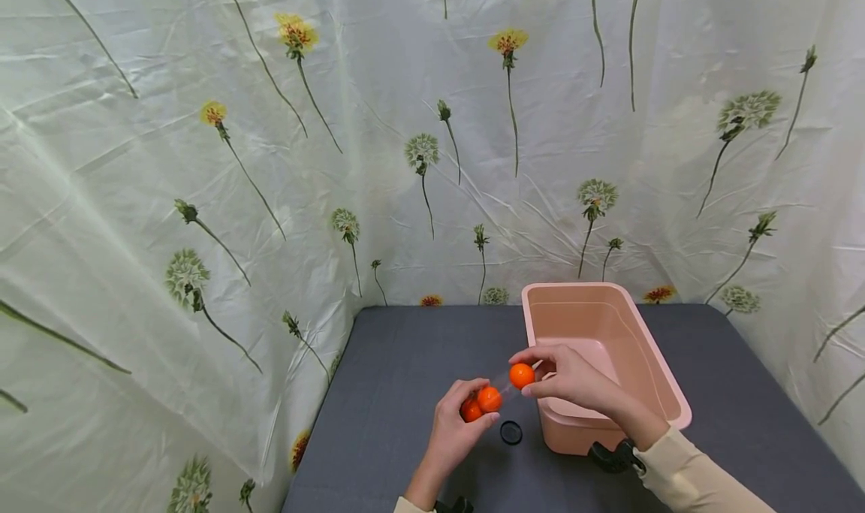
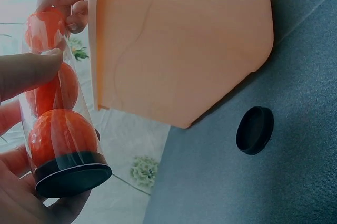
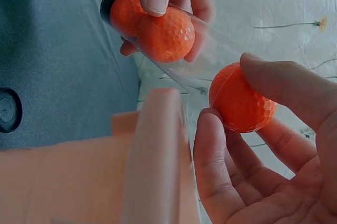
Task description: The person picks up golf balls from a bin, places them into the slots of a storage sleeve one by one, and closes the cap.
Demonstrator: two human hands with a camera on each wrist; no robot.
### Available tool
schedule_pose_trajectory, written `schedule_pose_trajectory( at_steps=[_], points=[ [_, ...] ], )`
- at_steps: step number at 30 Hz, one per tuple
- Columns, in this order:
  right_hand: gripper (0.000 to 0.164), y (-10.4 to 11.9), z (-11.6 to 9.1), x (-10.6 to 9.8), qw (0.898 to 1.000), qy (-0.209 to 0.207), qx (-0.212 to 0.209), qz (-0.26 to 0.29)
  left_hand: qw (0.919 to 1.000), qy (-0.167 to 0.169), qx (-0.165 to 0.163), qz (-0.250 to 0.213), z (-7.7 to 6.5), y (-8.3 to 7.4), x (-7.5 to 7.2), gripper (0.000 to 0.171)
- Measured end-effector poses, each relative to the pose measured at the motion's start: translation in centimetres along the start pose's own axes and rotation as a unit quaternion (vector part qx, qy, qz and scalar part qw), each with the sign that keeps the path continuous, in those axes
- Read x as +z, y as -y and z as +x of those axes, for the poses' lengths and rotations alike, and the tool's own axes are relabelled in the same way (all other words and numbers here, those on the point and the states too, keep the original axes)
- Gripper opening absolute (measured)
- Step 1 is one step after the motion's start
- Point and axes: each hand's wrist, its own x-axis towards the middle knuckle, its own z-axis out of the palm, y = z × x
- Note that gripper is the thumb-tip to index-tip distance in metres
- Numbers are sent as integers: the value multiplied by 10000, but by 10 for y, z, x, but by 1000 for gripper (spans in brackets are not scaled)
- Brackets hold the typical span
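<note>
My left hand [image 1: 454, 421] grips a clear plastic tube [image 3: 216, 45] with a black cap on its lower end, tilted toward the right. Two orange golf balls [image 3: 166, 34] sit inside it near the capped end. Between thumb and fingertips, my right hand [image 1: 571, 379] pinches a third orange golf ball [image 3: 241, 97] at the tube's uncapped mouth. That ball appears partly inside the rim. Below the hands, a loose black cap [image 1: 510, 432] lies on the table.
A pink plastic bin [image 1: 649, 348] stands on the dark grey table [image 1: 419, 348], right beneath my right forearm. Flower-printed sheeting [image 1: 405, 197] hangs behind and beside the table. Black camera mounts [image 1: 613, 457] are strapped at the wrists.
</note>
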Motion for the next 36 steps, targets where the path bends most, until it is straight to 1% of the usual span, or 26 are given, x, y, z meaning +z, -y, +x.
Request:
schedule_pose_trajectory(
  at_steps=[3,8,15,19,23,29,36],
  points=[
    [38,1,-1,1,10000,7,-27,-38,10000,23,3,18,0,0,0,49],
    [38,-1,-2,2,9997,88,77,236,10000,55,-20,5,-1,0,0,49],
    [40,-2,-1,3,9997,93,188,110,10000,19,32,12,0,0,1,50],
    [38,1,-2,3,9996,126,190,158,9999,-9,105,22,0,1,0,49],
    [37,2,-2,3,9994,145,188,240,10000,-18,86,25,0,2,1,48],
    [38,3,-4,0,9996,-37,-17,278,9999,-81,88,-124,-2,2,0,49],
    [42,9,-8,-2,9988,-248,-15,414,9985,-372,148,-379,-7,6,-2,51]
  ],
)
